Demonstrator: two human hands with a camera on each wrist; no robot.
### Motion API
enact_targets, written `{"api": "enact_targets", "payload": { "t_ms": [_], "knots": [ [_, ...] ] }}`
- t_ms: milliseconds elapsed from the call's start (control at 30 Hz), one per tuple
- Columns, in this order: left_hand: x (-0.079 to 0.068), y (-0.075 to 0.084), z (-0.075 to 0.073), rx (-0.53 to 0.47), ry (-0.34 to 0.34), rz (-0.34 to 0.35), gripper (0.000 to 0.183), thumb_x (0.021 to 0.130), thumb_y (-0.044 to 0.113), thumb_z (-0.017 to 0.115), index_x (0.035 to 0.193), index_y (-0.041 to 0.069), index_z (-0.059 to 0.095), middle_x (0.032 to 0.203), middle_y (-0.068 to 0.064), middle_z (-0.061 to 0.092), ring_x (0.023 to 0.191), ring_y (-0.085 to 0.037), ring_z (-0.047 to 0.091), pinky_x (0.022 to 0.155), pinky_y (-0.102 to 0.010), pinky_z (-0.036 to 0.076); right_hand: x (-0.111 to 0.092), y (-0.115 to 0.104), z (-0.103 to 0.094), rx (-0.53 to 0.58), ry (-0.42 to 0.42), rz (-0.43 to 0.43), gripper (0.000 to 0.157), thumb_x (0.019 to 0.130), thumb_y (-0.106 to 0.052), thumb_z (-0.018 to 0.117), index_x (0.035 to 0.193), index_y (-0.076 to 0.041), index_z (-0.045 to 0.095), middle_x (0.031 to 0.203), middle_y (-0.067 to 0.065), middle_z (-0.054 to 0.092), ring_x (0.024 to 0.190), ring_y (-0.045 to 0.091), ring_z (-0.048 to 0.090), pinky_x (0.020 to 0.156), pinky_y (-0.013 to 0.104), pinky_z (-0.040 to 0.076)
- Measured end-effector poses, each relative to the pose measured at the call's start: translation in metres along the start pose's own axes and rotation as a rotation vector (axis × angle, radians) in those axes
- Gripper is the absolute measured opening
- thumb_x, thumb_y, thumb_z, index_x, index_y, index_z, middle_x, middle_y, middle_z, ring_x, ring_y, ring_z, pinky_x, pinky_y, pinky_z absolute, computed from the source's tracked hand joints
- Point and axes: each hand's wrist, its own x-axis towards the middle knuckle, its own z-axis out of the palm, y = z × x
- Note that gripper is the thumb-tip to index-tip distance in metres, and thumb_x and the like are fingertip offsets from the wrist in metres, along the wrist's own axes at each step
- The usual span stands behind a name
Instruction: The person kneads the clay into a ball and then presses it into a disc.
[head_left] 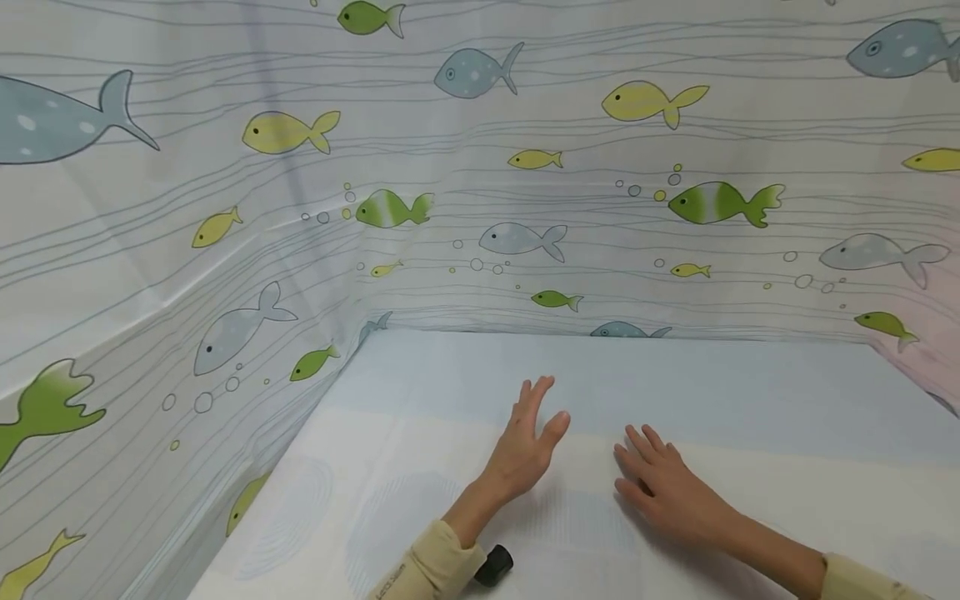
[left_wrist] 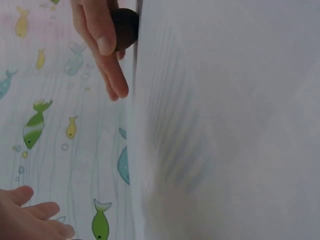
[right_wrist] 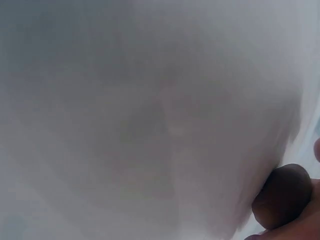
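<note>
My left hand (head_left: pixel 525 450) is raised over the white-and-pale-blue tabletop cover (head_left: pixel 750 400), thumb and fingers apart and nothing between them. Its fingertips also enter the lower left of the left wrist view. To its right, my right hand (head_left: pixel 667 492) is palm down, low over the cover, its fingers spread. In the left wrist view that right hand (left_wrist: pixel 100 40) appears beside a dark rounded shape (left_wrist: pixel 126 29) at the cover. A dark brown rounded shape (right_wrist: pixel 282 197) also lies against the fingers in the right wrist view; I cannot tell what it is.
A sheet printed with fish (head_left: pixel 465 150) hangs behind the table and along its left side. The table's back edge (head_left: pixel 622 337) meets this sheet. At my left cuff (head_left: pixel 438 558) sits a small black cylinder (head_left: pixel 495 567). Pink cloth (head_left: pixel 930 333) shows at far right.
</note>
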Motion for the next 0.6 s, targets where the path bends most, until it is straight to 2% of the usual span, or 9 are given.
{"api": "enact_targets", "payload": {
  "t_ms": [100, 233, 433, 600],
  "knots": [
    [-0.002, -0.001, -0.002, 0.025, -0.009, -0.014, 0.061, 0.101, 0.055, 0.039, 0.155, 0.032, 0.028, 0.164, -0.006, 0.018, 0.15, -0.03, 0.019, 0.112, -0.064, 0.026, 0.008, 0.003, 0.002, -0.02, -0.021, -0.004, 0.06, 0.102, -0.044, 0.05, 0.144, -0.001, 0.049, 0.155, 0.025, 0.033, 0.145, 0.05, 0.019, 0.108, 0.072, 0.018],
    [-0.002, -0.003, -0.005, 0.07, -0.024, -0.013, 0.06, 0.1, 0.055, 0.04, 0.155, 0.032, 0.03, 0.163, -0.003, 0.025, 0.149, -0.026, 0.025, 0.113, -0.058, 0.029, 0.015, 0.006, 0.003, -0.029, -0.031, -0.004, 0.059, 0.103, -0.043, 0.046, 0.146, -0.001, 0.047, 0.154, 0.025, 0.035, 0.144, 0.05, 0.021, 0.108, 0.072, 0.017],
    [-0.001, -0.006, -0.011, 0.153, -0.021, 0.018, 0.061, 0.101, 0.055, 0.041, 0.154, 0.027, 0.034, 0.158, 0.0, 0.035, 0.145, -0.024, 0.034, 0.111, -0.054, 0.035, 0.02, 0.007, 0.005, -0.048, -0.026, -0.024, 0.057, 0.104, -0.041, 0.046, 0.147, -0.005, 0.046, 0.155, 0.023, 0.036, 0.144, 0.049, 0.023, 0.109, 0.073, 0.016],
    [-0.001, -0.008, -0.018, 0.212, -0.038, 0.032, 0.062, 0.1, 0.056, 0.04, 0.154, 0.024, 0.034, 0.157, 0.001, 0.037, 0.143, -0.023, 0.037, 0.111, -0.052, 0.036, 0.024, 0.01, 0.009, -0.085, -0.035, -0.017, 0.058, 0.103, -0.043, 0.047, 0.149, -0.007, 0.044, 0.156, 0.021, 0.035, 0.145, 0.048, 0.023, 0.109, 0.073, 0.015]
  ]
}}
